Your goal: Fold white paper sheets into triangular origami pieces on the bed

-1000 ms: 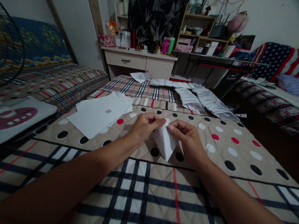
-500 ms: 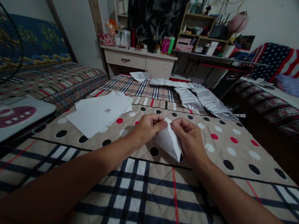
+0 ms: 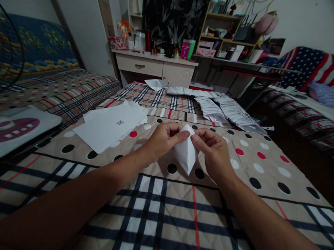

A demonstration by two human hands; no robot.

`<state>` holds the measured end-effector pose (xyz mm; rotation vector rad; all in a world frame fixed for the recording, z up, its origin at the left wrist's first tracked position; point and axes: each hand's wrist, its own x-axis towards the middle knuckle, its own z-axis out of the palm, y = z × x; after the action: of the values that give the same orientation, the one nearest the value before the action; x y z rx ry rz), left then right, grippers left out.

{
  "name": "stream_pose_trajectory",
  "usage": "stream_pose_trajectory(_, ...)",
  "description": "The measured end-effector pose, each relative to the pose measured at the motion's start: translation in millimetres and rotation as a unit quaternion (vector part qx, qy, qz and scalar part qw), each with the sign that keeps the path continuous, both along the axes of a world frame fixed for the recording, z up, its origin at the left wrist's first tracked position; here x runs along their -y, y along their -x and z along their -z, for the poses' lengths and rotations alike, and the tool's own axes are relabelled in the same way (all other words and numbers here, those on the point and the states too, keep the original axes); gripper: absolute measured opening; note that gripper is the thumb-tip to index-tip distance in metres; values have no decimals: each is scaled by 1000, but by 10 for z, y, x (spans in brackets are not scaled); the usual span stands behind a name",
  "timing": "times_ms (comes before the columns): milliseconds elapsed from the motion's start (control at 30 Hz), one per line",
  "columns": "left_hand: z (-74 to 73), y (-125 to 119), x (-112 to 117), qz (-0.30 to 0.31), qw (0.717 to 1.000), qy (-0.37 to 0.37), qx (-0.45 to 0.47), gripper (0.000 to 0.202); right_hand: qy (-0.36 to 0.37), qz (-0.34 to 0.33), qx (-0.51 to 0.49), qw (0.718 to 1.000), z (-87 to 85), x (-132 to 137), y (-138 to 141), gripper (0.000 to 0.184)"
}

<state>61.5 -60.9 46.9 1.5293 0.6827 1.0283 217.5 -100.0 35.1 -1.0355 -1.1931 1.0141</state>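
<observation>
Between my hands, above the patterned bedspread, is a folded piece of white paper [image 3: 186, 155] with a pointed lower end and a crease down its middle. My left hand [image 3: 167, 138] pinches its upper left edge between thumb and fingers. On the other side, my right hand [image 3: 212, 147] grips the upper right edge the same way, its thumb close to the left thumb. A stack of white paper sheets [image 3: 106, 124] lies to the left, the top one printed with a dark character. Rows of folded white papers [image 3: 235, 112] stand packed together at the far right.
One folded paper [image 3: 156, 84] lies apart at the bed's far end. Beyond it stands a cream dresser [image 3: 139, 66] with bottles and boxes. A white appliance with a purple panel [image 3: 15, 129] is at the left; a shelf unit [image 3: 224, 39] stands at the back right.
The folded paper has turned, so its lower point has swung left and up and its creased face shows more. Both hands still pinch it, with the thumbs slightly higher.
</observation>
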Motion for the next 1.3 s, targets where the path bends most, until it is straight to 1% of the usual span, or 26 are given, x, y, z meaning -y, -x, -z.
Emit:
stream_pose_trajectory(67, -27, 34, -34, -18, 997, -72, -31, 29, -23, 33, 25, 999, 20, -8, -6, 20)
stream_pose_trajectory(100, -32, 51, -51, -32, 992, -116, -50, 28, -22, 47, 24, 998, 37, -18, -11, 22)
stream_pose_trajectory(167, -28, 82, -79, -45, 974, -204, -87, 26, 16, 56, -10, 998, 79, -46, -25, 29)
stream_pose_trajectory(233, -9, 103, -94, -22, 953, -278, -121, 23, 80, 25, -70, 994, 116, -77, -44, 37)
stream_pose_trajectory(300, 18, 112, -95, 26, 932, -330, -148, 18, 127, -22, -115, 985, 140, -101, -64, 43)
stream_pose_trajectory(367, 39, 110, -84, 61, 913, -368, -165, 16, 143, -49, -131, 980, 153, -113, -81, 48)
stream_pose_trajectory(400, 43, 107, -76, 71, 906, -383, -167, 15, 142, -50, -132, 980, 158, -116, -87, 50)
stream_pose_trajectory(533, 7, 96, -24, 84, 890, -411, -178, 17, 123, -7, -121, 985, 171, -122, -101, 47)
stream_pose_trajectory(600, -29, 96, 11, 95, 878, -429, -190, 17, 122, 2, -125, 985, 168, -128, -109, 46)
stream_pose_trajectory(700, -60, 104, 55, 122, 851, -471, -199, 17, 128, -30, -141, 981, 160, -133, -125, 49)
stream_pose_trajectory(767, -49, 107, 66, 132, 842, -482, -203, 17, 128, -46, -144, 980, 165, -134, -135, 48)
stream_pose_trajectory(833, -12, 104, 56, 129, 843, -480, -207, 15, 126, -43, -141, 981, 182, -133, -142, 40)
stream_pose_trajectory(900, 34, 91, 36, 103, 852, -473, -200, 14, 120, -25, -137, 983, 204, -129, -145, 31)
stream_pose_trajectory(967, 69, 69, 20, 52, 867, -462, -180, 14, 101, -2, -121, 988, 214, -120, -140, 25)
stream_pose_trajectory(1033, 83, 44, 15, -14, 885, -440, -150, 15, 74, 13, -97, 992, 203, -103, -126, 22)
stream_pose_trajectory(1100, 83, 20, 17, -71, 903, -404, -125, 14, 56, 21, -75, 995, 177, -82, -104, 20)
stream_pose_trajectory(1167, 87, 4, 14, -110, 922, -354, -112, 14, 48, 29, -60, 997, 153, -62, -80, 17)
stream_pose_trajectory(1233, 104, -5, -4, -127, 943, -290, -106, 13, 42, 31, -52, 997, 149, -48, -63, 16)
stream_pose_trajectory(1300, 132, -8, -31, -128, 961, -228, -93, 13, 40, 22, -54, 998, 166, -43, -56, 17)
